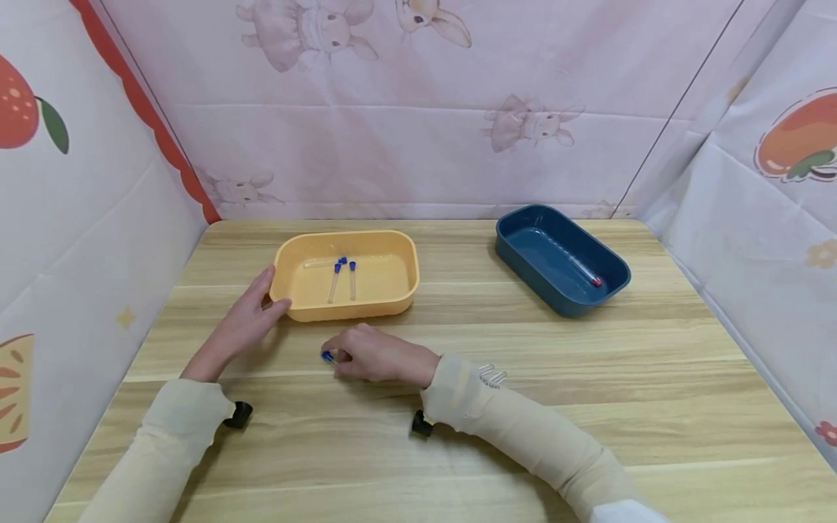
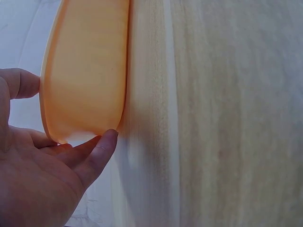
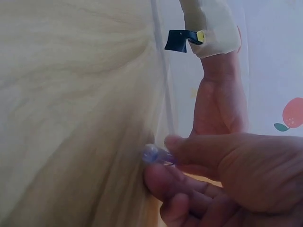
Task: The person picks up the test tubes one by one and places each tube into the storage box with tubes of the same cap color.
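Note:
My left hand (image 1: 245, 319) holds the left end of a yellow plastic bin (image 1: 353, 311), thumb at the front rim and fingers around the end. The left wrist view shows the thumb touching the bin's rim (image 2: 43, 94) and the fingertips (image 2: 110, 137) at its end wall. Just in front of the bin, my right hand (image 1: 379, 354) pinches a small clear tube with a blue cap (image 1: 328, 356), low over the table. In the right wrist view the tube (image 3: 151, 154) sticks out between thumb and fingers. Several blue-capped tubes (image 1: 353, 282) lie inside the yellow bin.
A dark blue bin (image 1: 530, 270) stands at the back right, holding a red-capped tube (image 1: 596, 281). Clear tube ends (image 1: 500, 378) show beyond my right forearm, which hides the rest of them. Printed cloth walls (image 1: 418, 145) enclose the wooden table (image 1: 654, 407) at the back and sides.

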A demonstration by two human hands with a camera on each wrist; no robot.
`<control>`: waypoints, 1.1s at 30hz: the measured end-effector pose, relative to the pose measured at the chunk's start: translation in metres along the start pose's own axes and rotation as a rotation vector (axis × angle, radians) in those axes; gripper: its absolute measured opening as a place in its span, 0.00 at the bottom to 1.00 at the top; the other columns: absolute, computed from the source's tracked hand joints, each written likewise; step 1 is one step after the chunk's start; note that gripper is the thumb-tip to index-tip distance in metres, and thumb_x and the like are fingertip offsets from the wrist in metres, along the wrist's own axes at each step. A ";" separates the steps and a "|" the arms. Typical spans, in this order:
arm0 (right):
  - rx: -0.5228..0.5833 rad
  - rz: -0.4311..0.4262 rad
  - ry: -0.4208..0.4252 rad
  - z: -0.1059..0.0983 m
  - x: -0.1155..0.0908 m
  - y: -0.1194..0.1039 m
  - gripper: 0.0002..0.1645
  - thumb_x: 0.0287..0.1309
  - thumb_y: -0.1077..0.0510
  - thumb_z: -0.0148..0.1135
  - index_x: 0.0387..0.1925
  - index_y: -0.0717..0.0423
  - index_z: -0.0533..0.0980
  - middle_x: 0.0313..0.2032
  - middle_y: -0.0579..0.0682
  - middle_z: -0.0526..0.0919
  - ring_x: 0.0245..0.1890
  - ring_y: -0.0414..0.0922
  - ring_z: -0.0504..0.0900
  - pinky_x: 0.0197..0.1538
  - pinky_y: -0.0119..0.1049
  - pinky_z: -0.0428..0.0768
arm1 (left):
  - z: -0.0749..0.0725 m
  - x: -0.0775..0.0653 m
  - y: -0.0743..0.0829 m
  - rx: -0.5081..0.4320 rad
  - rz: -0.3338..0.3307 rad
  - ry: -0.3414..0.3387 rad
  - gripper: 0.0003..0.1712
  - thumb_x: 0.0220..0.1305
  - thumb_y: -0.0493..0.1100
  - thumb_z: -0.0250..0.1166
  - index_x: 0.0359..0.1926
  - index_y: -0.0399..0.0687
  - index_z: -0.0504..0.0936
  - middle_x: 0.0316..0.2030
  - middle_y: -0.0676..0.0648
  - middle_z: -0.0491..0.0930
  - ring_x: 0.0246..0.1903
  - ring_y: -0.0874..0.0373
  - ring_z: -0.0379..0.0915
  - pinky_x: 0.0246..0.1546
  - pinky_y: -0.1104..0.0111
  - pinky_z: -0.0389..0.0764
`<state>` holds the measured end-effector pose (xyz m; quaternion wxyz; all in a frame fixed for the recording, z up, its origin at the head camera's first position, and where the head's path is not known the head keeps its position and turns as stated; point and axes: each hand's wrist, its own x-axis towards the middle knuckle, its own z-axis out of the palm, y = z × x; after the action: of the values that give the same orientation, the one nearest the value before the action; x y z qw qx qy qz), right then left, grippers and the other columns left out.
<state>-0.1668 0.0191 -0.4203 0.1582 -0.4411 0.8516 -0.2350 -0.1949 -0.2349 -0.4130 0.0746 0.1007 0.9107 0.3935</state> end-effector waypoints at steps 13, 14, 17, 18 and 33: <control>-0.131 0.035 -0.207 -0.016 -0.008 0.004 0.58 0.49 0.43 0.83 0.78 0.48 0.64 0.56 0.46 0.75 0.50 0.38 0.73 0.53 0.27 0.73 | -0.001 -0.001 0.000 0.005 0.001 0.010 0.48 0.79 0.50 0.52 0.81 0.33 0.33 0.80 0.31 0.34 0.79 0.35 0.32 0.76 0.41 0.45; -0.143 0.030 -0.216 -0.017 -0.008 0.004 0.59 0.48 0.44 0.83 0.78 0.46 0.63 0.57 0.46 0.74 0.50 0.38 0.72 0.53 0.27 0.73 | -0.001 -0.001 0.000 0.005 0.000 0.009 0.48 0.79 0.50 0.52 0.81 0.33 0.33 0.80 0.32 0.33 0.79 0.35 0.32 0.75 0.41 0.46; -0.168 0.013 -0.238 -0.019 -0.008 0.004 0.61 0.47 0.45 0.84 0.79 0.43 0.61 0.58 0.45 0.73 0.49 0.37 0.70 0.53 0.26 0.71 | 0.000 -0.001 0.001 0.009 -0.001 0.006 0.48 0.80 0.50 0.52 0.81 0.33 0.33 0.80 0.32 0.33 0.79 0.35 0.32 0.75 0.41 0.46; -0.177 0.006 -0.246 -0.020 -0.007 0.004 0.61 0.47 0.46 0.84 0.80 0.42 0.61 0.58 0.45 0.72 0.50 0.37 0.70 0.53 0.25 0.71 | 0.000 0.000 0.001 0.009 -0.001 0.005 0.48 0.80 0.50 0.52 0.81 0.33 0.33 0.80 0.32 0.33 0.79 0.35 0.33 0.75 0.41 0.46; -0.176 0.012 -0.281 -0.021 -0.001 0.005 0.59 0.49 0.48 0.84 0.79 0.42 0.62 0.52 0.43 0.70 0.46 0.38 0.68 0.47 0.24 0.71 | 0.000 -0.001 0.001 -0.003 -0.008 0.006 0.47 0.80 0.50 0.52 0.81 0.35 0.33 0.81 0.33 0.33 0.79 0.36 0.32 0.76 0.41 0.46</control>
<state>-0.1793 0.0276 -0.4052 0.2381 -0.4766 0.8410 -0.0945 -0.1938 -0.2348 -0.4120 0.0738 0.0956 0.9107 0.3951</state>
